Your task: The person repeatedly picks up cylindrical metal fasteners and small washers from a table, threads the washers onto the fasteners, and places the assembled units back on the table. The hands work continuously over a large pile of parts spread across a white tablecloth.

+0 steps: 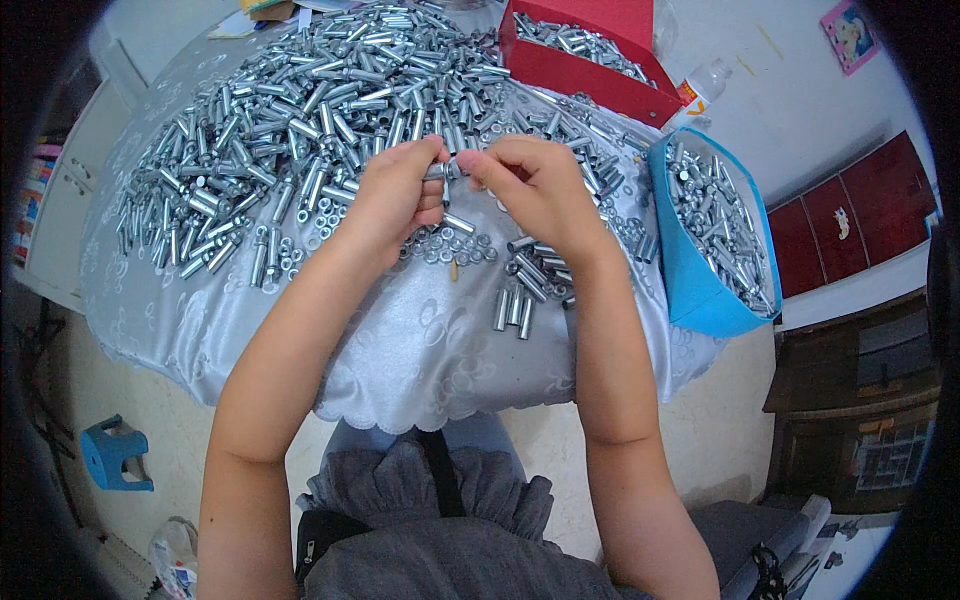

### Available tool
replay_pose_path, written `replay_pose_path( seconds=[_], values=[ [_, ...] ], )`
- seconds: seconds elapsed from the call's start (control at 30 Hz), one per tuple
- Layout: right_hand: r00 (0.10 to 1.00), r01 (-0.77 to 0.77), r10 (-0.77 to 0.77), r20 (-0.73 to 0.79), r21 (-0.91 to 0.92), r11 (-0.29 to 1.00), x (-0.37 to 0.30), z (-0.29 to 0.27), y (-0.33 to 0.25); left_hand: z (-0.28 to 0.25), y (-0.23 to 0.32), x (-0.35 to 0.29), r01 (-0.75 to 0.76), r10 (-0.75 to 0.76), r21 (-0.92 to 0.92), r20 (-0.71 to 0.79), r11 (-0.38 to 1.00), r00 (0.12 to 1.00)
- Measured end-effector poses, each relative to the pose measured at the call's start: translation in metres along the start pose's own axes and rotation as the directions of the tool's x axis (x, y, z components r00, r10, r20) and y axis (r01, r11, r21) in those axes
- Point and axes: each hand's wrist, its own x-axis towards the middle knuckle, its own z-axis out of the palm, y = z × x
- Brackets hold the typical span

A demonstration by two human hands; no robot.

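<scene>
Small part pinched between two hands, loose hardware all round

On my feed the left hand [398, 192] grasps a shiny metal part [440, 172] between thumb and fingers, and the right hand [535, 190] pinches its right end with thumb and fingertip. The part is in the air over the table, between the pile [300, 115] of metal sleeves and the edge nearest me. The fingers cover so much of it that I cannot tell whether it is one piece or several, nor how hard either hand presses.

My main worry is a slip: the part looks smooth, and so little of it seems held that a small twist out of line could pop it free. Loose nuts [440, 245] lie just below, so a dropped piece could vanish among them. The tablecloth [400, 350] looks slick and wrinkled; a forearm dragging on it could shift the nuts or the short row of sleeves [515, 305] near the right forearm. The pile could slide if a wrist knocks it. The blue bin [700, 300] stands to the right, heaped with hardware, and an elbow swinging wide might jolt it.
</scene>
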Motion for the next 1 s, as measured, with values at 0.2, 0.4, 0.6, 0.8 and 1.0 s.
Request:
replay_pose_path(
  seconds=[0.2,0.4,0.6,0.8,1.0],
  values=[
    [0.999,0.001,0.001,-0.055,0.052,0.999,0.0,-0.001,-0.014,-0.001,0.0,0.001,0.003,-0.003,-0.012,0.016,1.0,1.0],
    [0.999,0.051,-0.051,-0.002,0.005,0.999,0.001,0.002,-0.003,0.0,0.001,0.0,0.009,-0.009,0.021,0.006,1.0,1.0],
    [0.998,0.038,-0.034,-0.044,0.099,0.994,0.001,0.008,-0.01,0.003,0.001,-0.003,-0.008,0.008,0.024,0.013,1.0,1.0],
    [0.994,0.098,-0.103,-0.035,-0.113,0.989,0.001,0.009,-0.007,0.004,-0.001,-0.003,-0.013,0.015,0.077,-0.026,0.997,1.0],
    [0.996,0.072,-0.078,-0.036,-0.134,0.988,-0.002,0.01,-0.016,0.001,-0.001,-0.001,-0.022,0.021,0.088,0.011,0.996,1.0]
  ],
)
